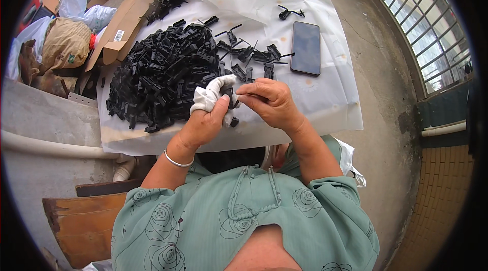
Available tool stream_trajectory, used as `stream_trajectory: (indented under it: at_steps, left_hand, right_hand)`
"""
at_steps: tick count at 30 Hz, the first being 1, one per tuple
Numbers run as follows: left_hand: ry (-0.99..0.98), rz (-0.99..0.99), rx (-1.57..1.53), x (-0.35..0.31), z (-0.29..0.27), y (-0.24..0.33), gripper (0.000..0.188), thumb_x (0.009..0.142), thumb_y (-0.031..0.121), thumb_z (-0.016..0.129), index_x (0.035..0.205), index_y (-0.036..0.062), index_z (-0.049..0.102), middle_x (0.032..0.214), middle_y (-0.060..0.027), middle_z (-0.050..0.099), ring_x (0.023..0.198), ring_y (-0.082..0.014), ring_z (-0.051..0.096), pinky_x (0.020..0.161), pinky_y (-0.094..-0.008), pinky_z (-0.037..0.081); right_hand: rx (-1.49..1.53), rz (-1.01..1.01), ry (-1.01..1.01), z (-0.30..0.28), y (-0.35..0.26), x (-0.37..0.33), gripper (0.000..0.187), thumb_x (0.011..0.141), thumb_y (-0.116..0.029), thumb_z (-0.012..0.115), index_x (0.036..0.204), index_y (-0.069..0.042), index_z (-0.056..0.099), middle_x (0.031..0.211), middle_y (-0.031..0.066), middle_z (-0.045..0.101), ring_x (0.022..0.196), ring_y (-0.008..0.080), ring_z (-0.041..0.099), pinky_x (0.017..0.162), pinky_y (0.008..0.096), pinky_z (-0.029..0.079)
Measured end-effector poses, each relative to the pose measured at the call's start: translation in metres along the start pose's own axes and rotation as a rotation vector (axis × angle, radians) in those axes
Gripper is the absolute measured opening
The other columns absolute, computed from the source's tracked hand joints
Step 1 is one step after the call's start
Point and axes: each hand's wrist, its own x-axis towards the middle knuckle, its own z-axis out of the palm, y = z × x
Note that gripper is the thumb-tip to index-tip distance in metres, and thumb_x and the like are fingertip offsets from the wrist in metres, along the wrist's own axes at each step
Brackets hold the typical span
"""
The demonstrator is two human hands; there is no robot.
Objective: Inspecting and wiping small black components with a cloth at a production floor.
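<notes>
My left hand (206, 121) is closed around a small black plastic part (232, 99), thumb pressed on its side. White cloth, seemingly a glove (209, 97), covers the fingers of that hand, while its thumb is bare. Close beside it, my right hand (274, 102) pinches thumb and fingertips together right at the part. Whatever sits between those fingertips is too small to make out. Just beyond both hands lie several loose black parts (246, 53), some with thin rods sticking out. A large heap of similar black pieces (168, 70) spreads to the left.
White plastic sheeting (335, 93) covers the table. A dark smartphone (306, 48) lies at the right, with one black piece (291, 13) beyond it. An opened cardboard box (122, 29) and stuffed bags (66, 42) stand at the left. A barred window (427, 22) is at the far right.
</notes>
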Motion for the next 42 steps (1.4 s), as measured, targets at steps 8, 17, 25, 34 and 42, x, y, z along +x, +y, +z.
stream_trajectory:
  at_steps: [8,17,25,34,42]
  left_hand:
    - [-0.100,-0.030,-0.250,-0.002,0.006,0.004,0.029,0.085,0.006,0.044,0.114,0.0036,0.043,0.086,-0.0009,0.049,0.077,-0.0059,0.044,0.065,-0.0194,0.039]
    - [0.077,0.269,0.358,0.003,0.016,-0.008,0.023,0.080,0.001,0.044,0.102,0.0002,0.049,0.081,-0.0075,0.050,0.069,-0.0150,0.046,0.063,-0.0275,0.041]
    - [0.146,0.425,0.449,0.002,0.012,-0.011,0.021,0.079,0.000,0.044,0.100,-0.0015,0.049,0.081,-0.0127,0.053,0.070,-0.0222,0.052,0.066,-0.0319,0.044]
    - [0.669,0.592,1.500,0.022,-0.035,0.046,0.046,0.072,0.004,0.064,0.117,0.0036,0.055,0.109,-0.0185,0.057,0.106,-0.0324,0.051,0.095,-0.0389,0.038]
    - [0.073,-0.060,-0.523,0.016,0.006,-0.002,0.015,0.091,0.008,0.049,0.105,0.0035,0.051,0.088,-0.0051,0.059,0.056,-0.0067,0.054,0.045,-0.0183,0.040]
  right_hand:
    - [0.091,0.230,-0.047,0.005,-0.007,-0.003,0.012,0.085,-0.011,0.060,0.084,-0.002,0.053,0.060,0.0033,0.045,0.053,0.0132,0.038,0.049,0.0260,0.035]
    - [-0.062,0.195,-0.132,0.011,-0.014,-0.006,0.017,0.088,-0.012,0.052,0.075,0.000,0.049,0.065,0.0170,0.052,0.058,0.0347,0.049,0.053,0.0390,0.040]
    - [-0.083,0.103,0.044,0.034,-0.004,-0.012,0.016,0.086,-0.010,0.055,0.074,0.000,0.049,0.063,0.0156,0.049,0.054,0.0317,0.047,0.051,0.0374,0.038]
    - [-0.852,0.335,-0.091,-0.041,0.010,-0.013,0.017,0.079,-0.019,0.064,0.082,-0.003,0.059,0.073,0.0146,0.060,0.066,0.0299,0.058,0.059,0.0383,0.046]
    - [-0.268,0.135,0.019,-0.025,-0.012,-0.004,0.007,0.074,-0.004,0.064,0.079,-0.001,0.060,0.069,0.0117,0.058,0.063,0.0281,0.057,0.056,0.0349,0.045]
